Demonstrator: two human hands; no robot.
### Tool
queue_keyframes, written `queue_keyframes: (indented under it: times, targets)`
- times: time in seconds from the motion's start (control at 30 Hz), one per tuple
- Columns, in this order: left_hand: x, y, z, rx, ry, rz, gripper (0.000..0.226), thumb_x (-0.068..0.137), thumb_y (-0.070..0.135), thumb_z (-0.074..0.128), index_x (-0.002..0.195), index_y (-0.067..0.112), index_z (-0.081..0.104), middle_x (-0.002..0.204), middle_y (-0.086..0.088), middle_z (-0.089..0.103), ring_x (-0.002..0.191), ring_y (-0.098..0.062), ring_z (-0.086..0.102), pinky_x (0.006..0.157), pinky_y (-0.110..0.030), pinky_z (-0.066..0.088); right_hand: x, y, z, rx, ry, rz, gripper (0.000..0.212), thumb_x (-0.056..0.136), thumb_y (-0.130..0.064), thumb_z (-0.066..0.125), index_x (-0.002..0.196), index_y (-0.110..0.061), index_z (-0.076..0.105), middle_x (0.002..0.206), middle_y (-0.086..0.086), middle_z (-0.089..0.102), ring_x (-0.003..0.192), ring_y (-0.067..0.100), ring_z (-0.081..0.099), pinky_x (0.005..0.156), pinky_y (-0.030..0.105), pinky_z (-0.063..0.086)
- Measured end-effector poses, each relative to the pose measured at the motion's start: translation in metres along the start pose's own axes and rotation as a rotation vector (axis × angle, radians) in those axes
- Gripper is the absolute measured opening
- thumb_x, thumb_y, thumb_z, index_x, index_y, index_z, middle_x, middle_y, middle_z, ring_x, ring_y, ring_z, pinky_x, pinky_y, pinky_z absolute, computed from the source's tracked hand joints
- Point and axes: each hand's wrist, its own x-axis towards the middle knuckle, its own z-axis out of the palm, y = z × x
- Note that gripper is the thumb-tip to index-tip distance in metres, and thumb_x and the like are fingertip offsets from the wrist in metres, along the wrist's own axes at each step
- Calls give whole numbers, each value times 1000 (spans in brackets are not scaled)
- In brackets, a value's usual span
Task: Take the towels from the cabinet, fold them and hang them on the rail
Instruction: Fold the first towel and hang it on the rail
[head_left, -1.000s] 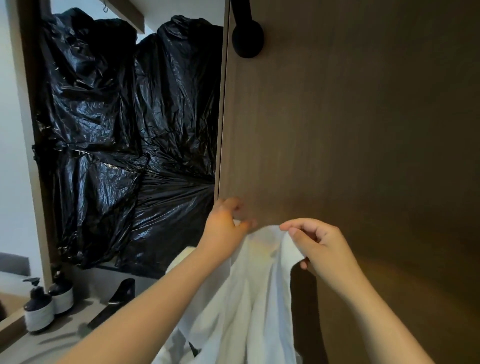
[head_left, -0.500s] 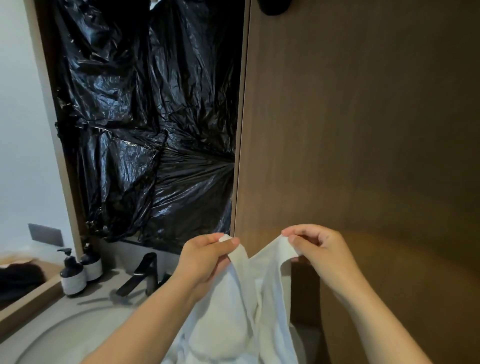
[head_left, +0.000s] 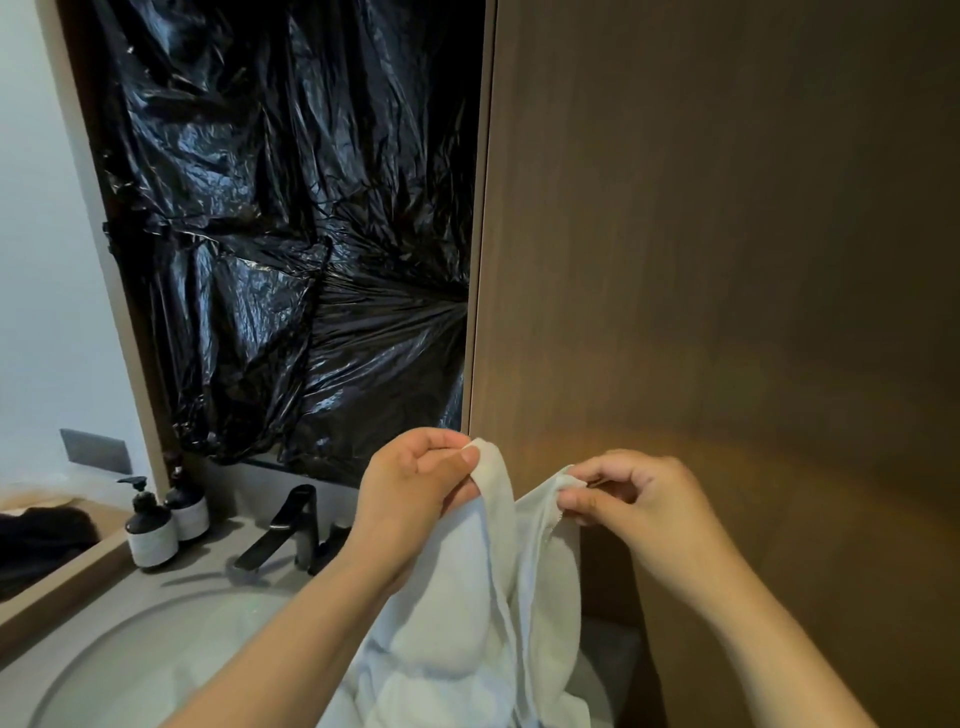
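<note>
You pinch a white towel (head_left: 467, 613) by two top corners, left hand (head_left: 415, 499) and right hand (head_left: 639, 504) apart above the sink (head_left: 130, 660), apparently to square its edge for folding.

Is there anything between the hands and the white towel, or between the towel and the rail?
Nothing visible stands between them: the left hand and the right hand each pinch the top edge of the white towel. The rail is out of view, so the way to it cannot be judged.
</note>
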Motion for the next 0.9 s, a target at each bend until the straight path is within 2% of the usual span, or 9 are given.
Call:
queue_keyframes:
  times: [0.13,0.23,0.3,0.4,0.47,0.6,0.73,0.8,0.9]
  targets:
    - [2,10,8,-94,-81,30,11,90,15,65,99,16,70,85,-8,74,74,-16,70,68,-25,58,-2,-11,-7,-110,96,-138,9,80,-29,75,76,-37,73,87,-20,63,85,3,61,68,18,52]
    - [4,25,15,-228,-136,26,13,89,9,65,101,12,69,86,-9,75,72,-12,70,63,-20,56,-3,-23,-15,-73,161,-174,6,78,-28,76,75,-33,75,95,-22,62,99,-1,58,77,9,48]
    - [5,35,19,-285,-170,34,12,86,11,68,98,12,71,88,-12,74,78,-17,69,73,-28,60,-4,-33,-20,14,148,-215,3,76,-33,73,78,-32,76,90,-20,68,96,1,62,77,9,48]
    - [4,47,25,-366,-258,35,25,72,26,75,92,11,75,92,-22,69,84,-29,58,89,-43,52,-6,-45,-23,120,186,-301,13,74,-39,71,81,-29,77,77,-14,69,79,7,65,66,10,48]
    - [2,49,27,-378,-312,14,35,69,29,75,96,7,74,96,-24,69,86,-31,56,87,-40,52,-5,-48,-22,145,233,-306,13,73,-40,73,80,-29,77,75,-12,69,76,10,64,63,11,47]
    - [1,41,28,-377,-351,-16,20,88,10,65,106,2,69,101,-19,73,98,-30,69,85,-32,58,-3,-44,-18,164,224,-216,17,75,-44,69,80,-29,75,78,-11,69,78,9,65,65,13,49]
    - [-1,36,26,-350,-369,-2,17,87,8,65,103,5,71,98,-17,74,93,-27,71,80,-30,59,-3,-41,-12,120,190,-190,10,80,-41,69,81,-33,74,82,-12,70,81,8,66,67,14,50]
    - [-4,35,25,-348,-381,13,14,86,10,67,99,7,73,95,-16,74,89,-26,72,76,-27,59,-2,-42,-11,144,203,-191,2,80,-30,76,79,-31,74,78,-9,71,73,7,65,62,12,49]
    - [-6,36,26,-346,-382,14,16,78,16,73,91,8,76,92,-16,75,84,-24,73,72,-25,59,-1,-44,-9,203,230,-164,12,72,-30,82,75,-25,71,67,-2,67,57,9,58,54,16,47]
